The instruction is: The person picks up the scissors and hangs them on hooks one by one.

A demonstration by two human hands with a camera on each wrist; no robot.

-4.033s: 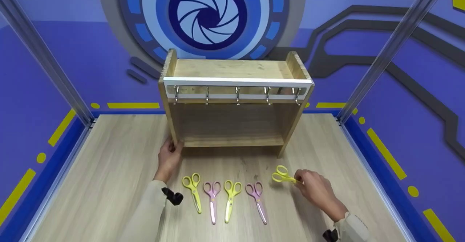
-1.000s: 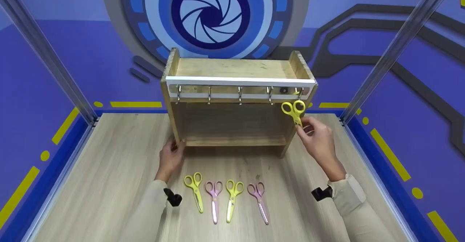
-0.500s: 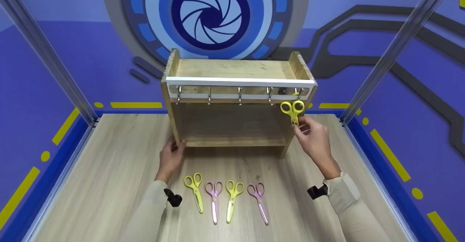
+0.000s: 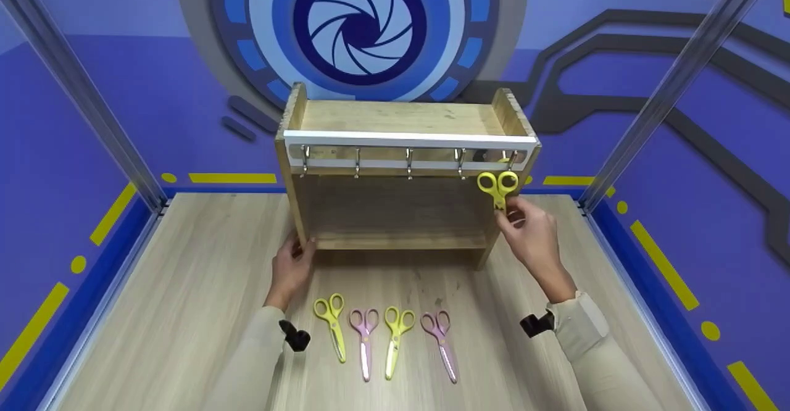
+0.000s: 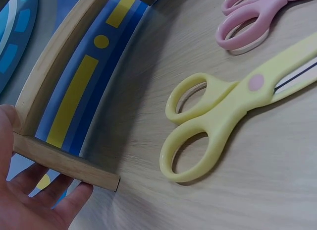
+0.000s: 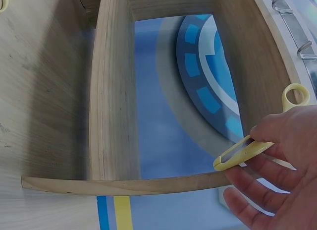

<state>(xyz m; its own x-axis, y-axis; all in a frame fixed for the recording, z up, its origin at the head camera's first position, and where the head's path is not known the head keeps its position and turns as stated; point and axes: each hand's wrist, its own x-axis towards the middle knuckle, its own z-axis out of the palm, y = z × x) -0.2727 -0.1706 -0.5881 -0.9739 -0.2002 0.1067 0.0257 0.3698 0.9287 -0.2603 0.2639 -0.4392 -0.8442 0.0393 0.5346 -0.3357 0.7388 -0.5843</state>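
Note:
My right hand (image 4: 532,232) pinches yellow scissors (image 4: 498,187) by the blades, handle loops up, just below the rightmost hook (image 4: 511,161) of the wooden shelf (image 4: 395,242). Whether a loop touches that hook, I cannot tell. In the right wrist view, the blade end of these scissors (image 6: 247,153) sticks out between thumb and fingers. At the shelf's lower left, my left hand (image 4: 291,272) holds the side panel (image 5: 69,163), thumb on one face and fingers on the other. Several scissors lie in a row in front: yellow (image 4: 332,324), pink (image 4: 365,343), yellow (image 4: 395,340) and pink (image 4: 440,343).
A white rail (image 4: 382,164) with several metal hooks spans the shelf's upper front. The shelf stands on a wood-grain table (image 4: 203,287) before a blue printed back wall (image 4: 148,102). Metal posts (image 4: 673,84) rise at both rear corners.
My right hand has lifted the yellow scissors from the table up to the rightmost hook, turning the loops upward. Over the last second it shifted slightly left. My left hand stays on the shelf.

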